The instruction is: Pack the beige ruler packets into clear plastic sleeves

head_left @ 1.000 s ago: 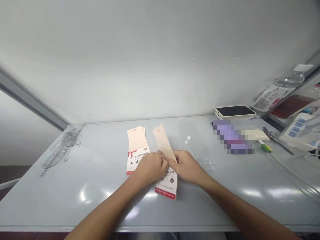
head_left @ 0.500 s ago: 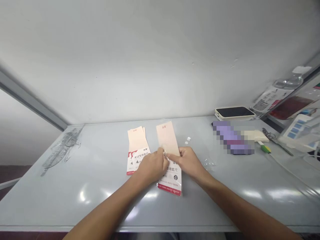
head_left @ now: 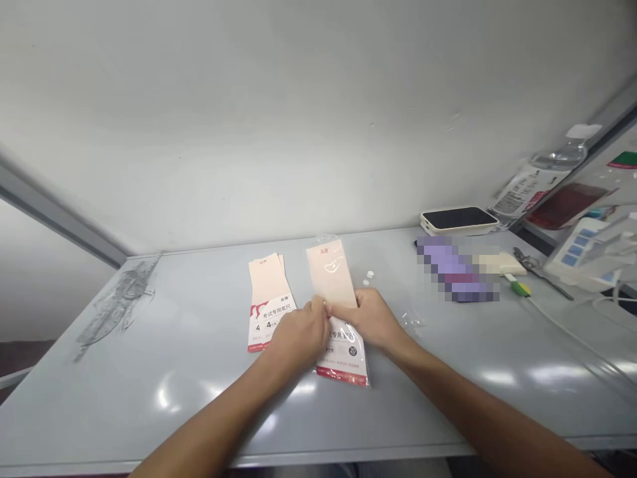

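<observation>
A long pink and white card packet in a clear plastic sleeve [head_left: 332,282] lies lengthwise on the grey table [head_left: 149,372]. My left hand [head_left: 297,337] and my right hand [head_left: 369,318] both pinch the packet at its middle, fingertips nearly touching. Their fingers are closed on the sleeve. To the left lies a small stack of similar pink cards [head_left: 269,299] with red print, apart from my hands.
Two small white bits [head_left: 368,277] and a scrap of clear plastic [head_left: 413,323] lie right of the packet. A phone [head_left: 458,219], a pixelated purple item [head_left: 455,272], scissors [head_left: 540,272], a bottle [head_left: 542,172] and a white device [head_left: 582,249] crowd the far right. A sketch [head_left: 117,302] marks the table's left.
The packet has turned from tilted to lying more squarely lengthwise and slid a little to the right. Both hands kept their pinch at its middle. The view has shifted slightly.
</observation>
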### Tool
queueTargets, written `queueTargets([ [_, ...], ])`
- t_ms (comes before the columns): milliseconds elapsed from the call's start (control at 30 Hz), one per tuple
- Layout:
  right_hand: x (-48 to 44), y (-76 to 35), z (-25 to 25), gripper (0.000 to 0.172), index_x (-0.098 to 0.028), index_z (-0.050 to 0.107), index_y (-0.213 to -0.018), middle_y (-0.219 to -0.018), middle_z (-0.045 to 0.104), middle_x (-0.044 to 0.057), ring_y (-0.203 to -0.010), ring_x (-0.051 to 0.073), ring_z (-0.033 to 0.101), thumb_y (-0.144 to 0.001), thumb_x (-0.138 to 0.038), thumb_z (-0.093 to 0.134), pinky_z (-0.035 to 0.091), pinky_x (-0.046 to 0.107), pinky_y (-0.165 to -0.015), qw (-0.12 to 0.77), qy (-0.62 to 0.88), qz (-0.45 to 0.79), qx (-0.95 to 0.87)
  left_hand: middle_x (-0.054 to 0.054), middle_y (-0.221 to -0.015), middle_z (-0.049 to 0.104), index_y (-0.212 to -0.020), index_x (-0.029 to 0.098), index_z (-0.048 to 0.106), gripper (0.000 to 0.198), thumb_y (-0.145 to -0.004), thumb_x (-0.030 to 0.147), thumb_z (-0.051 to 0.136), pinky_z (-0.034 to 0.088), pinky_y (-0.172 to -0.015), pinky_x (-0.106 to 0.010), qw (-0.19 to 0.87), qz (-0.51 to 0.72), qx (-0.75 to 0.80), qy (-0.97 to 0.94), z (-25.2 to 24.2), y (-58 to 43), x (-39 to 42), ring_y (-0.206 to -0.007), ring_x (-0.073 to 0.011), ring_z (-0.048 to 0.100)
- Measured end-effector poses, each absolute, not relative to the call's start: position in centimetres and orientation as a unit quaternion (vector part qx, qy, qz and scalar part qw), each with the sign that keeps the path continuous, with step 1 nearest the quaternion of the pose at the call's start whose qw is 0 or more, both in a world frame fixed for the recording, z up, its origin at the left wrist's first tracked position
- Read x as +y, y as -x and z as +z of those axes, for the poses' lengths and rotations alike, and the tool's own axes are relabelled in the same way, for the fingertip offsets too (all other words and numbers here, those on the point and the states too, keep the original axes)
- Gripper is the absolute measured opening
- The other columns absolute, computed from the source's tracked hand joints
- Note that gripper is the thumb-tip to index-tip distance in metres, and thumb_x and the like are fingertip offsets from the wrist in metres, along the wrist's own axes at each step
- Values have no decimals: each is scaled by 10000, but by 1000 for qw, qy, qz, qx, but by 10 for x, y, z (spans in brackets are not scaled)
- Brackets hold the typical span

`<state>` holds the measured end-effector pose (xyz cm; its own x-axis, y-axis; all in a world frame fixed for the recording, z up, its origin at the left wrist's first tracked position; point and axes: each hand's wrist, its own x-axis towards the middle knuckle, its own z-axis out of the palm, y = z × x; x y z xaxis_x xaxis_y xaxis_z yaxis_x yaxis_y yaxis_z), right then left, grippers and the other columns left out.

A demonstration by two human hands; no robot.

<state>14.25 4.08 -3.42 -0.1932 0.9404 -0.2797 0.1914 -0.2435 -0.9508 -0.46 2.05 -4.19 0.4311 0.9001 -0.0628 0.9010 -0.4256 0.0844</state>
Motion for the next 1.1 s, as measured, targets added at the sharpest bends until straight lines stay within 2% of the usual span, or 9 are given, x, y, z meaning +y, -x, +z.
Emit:
queueTargets([
  [267,40,-143,-35,201,-144,500,-529,-531,508,-3,-501,117,468,-604,-307,589,326,217,-425,316,561,544,-538,-76,-776,510,-887,132,470,296,-853,141,176,305,-399,-253,17,-38,512,-858,-41,0,17,-506,-149,474],
  [433,42,-143,-41,177,-166,419,-506,-509,402,-35,-483,85,377,-580,-249,557,283,208,-415,321,558,531,-551,-90,-777,497,-792,135,494,311,-818,63,193,347,-420,-259,-8,-67,506,-860,-40,-7,14,-588,-185,516],
  [633,44,-141,-45,131,-165,436,-523,-511,390,-46,-489,77,348,-558,-221,549,268,201,-416,343,556,516,-553,-113,-855,527,-819,127,497,263,-815,60,243,361,-463,-235,29,-84,534,-841,-34,-16,13,-621,-167,540],
  [767,43,-141,-42,135,-155,475,-525,-503,436,-38,-481,88,401,-576,-241,566,298,206,-415,345,557,520,-548,-85,-788,556,-878,143,473,229,-850,171,248,305,-455,-238,84,-29,579,-811,-31,-13,17,-564,-159,528],
  [900,43,-144,-33,178,-135,589,-647,-597,587,17,-538,146,536,-610,-307,611,399,241,-465,350,542,551,-529,-11,-609,528,-834,188,436,249,-879,278,208,267,-465,-246,144,83,629,-760,-28,-2,23,-488,-147,480],
  [1100,47,-153,-25,288,-143,635,-798,-775,678,77,-681,214,635,-648,-388,645,493,307,-582,380,495,618,-477,4,-550,489,-730,203,407,253,-875,277,213,243,-455,-250,176,145,687,-690,-33,17,34,-474,-143,443],
])
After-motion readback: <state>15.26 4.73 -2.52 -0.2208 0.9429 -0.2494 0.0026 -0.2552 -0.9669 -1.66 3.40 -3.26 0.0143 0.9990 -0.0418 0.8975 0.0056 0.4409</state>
